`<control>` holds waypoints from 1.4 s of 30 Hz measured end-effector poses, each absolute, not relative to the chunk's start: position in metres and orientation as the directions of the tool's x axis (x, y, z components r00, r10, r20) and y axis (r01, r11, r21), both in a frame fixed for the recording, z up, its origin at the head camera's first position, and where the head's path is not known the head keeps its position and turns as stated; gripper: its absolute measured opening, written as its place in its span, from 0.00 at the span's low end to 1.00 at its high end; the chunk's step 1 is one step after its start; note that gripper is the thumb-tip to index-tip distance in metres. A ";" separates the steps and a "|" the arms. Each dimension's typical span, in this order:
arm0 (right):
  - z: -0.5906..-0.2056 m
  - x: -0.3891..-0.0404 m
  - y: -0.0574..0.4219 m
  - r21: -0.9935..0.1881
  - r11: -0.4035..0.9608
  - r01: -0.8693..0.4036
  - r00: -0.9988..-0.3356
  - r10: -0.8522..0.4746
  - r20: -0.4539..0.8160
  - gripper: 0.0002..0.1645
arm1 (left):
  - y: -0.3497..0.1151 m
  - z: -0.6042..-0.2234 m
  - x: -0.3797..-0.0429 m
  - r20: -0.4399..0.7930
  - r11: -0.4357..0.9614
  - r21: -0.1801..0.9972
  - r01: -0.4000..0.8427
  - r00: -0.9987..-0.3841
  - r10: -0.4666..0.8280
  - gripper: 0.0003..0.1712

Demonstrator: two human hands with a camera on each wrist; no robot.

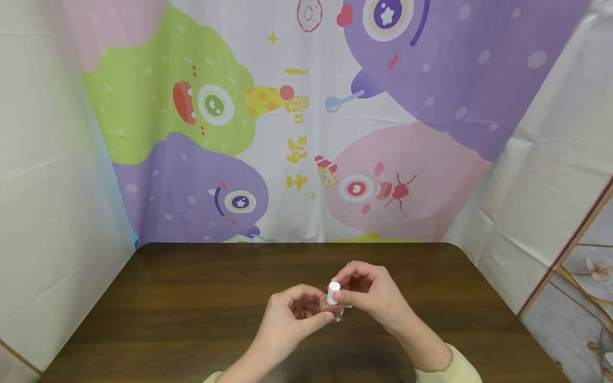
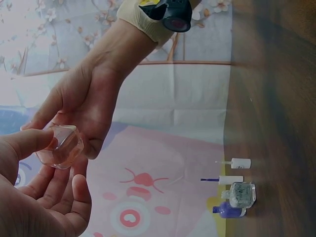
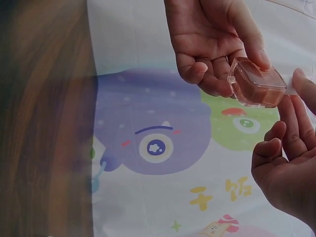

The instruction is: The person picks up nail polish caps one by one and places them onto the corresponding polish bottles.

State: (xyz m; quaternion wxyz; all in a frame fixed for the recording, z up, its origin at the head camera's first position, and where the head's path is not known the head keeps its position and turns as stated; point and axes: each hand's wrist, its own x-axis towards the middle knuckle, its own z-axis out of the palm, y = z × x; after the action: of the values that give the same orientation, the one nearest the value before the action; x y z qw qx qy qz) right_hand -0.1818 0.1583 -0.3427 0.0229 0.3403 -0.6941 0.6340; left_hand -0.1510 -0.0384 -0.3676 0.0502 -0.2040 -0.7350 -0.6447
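A small nail polish bottle of pinkish-brown polish is held up over the table, tilted slightly, with its white cap on top. My left hand grips the glass body between thumb and fingers. Thumb and fingers of my right hand pinch the white cap. In the right wrist view the clear-walled bottle shows between both hands, most of its cap hidden by the right fingers. The left wrist view shows the left thumb pressed on the bottle.
On the dark wooden table, the left wrist view shows an uncapped glittery clear bottle and an uncapped purple bottle. Beside them two white brush caps stand brush-up, one brush purple. A cartoon curtain hangs behind.
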 end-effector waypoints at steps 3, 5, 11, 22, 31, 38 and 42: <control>-0.342 -0.182 0.158 -0.860 -0.053 -0.508 -0.755 -0.454 0.474 0.11 | -0.039 -0.367 -0.151 0.332 0.082 0.930 0.359 -0.914 0.234 0.12; -0.342 -0.182 0.158 -0.861 -0.070 -0.505 -0.746 -0.466 0.475 0.11 | -0.039 -0.367 -0.150 0.333 0.077 0.930 0.359 -0.913 0.235 0.12; -0.342 -0.182 0.158 -0.868 -0.115 -0.484 -0.722 -0.508 0.470 0.12 | -0.040 -0.368 -0.150 0.338 0.073 0.928 0.365 -0.909 0.245 0.12; -0.338 -0.181 0.158 -0.863 -0.143 -0.485 -0.671 -0.572 0.472 0.15 | -0.041 -0.368 -0.149 0.383 0.053 0.912 0.407 -0.889 0.250 0.13; -0.337 -0.181 0.159 -0.836 -0.212 -0.507 -0.582 -0.631 0.513 0.16 | -0.040 -0.368 -0.148 0.371 0.050 0.916 0.397 -0.890 0.264 0.15; -0.337 -0.181 0.159 -0.842 -0.210 -0.497 -0.593 -0.627 0.505 0.14 | -0.040 -0.368 -0.148 0.372 0.056 0.915 0.399 -0.890 0.264 0.15; -0.338 -0.180 0.159 -0.852 -0.165 -0.497 -0.630 -0.607 0.485 0.13 | -0.039 -0.368 -0.149 0.361 0.059 0.920 0.388 -0.895 0.263 0.14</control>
State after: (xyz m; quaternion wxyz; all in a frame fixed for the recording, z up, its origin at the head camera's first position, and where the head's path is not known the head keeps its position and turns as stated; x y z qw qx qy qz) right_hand -0.1801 0.1589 -0.3378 -0.0433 0.4281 -0.6447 0.6319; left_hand -0.1485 -0.0390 -0.3677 0.0482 -0.2243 -0.7260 -0.6483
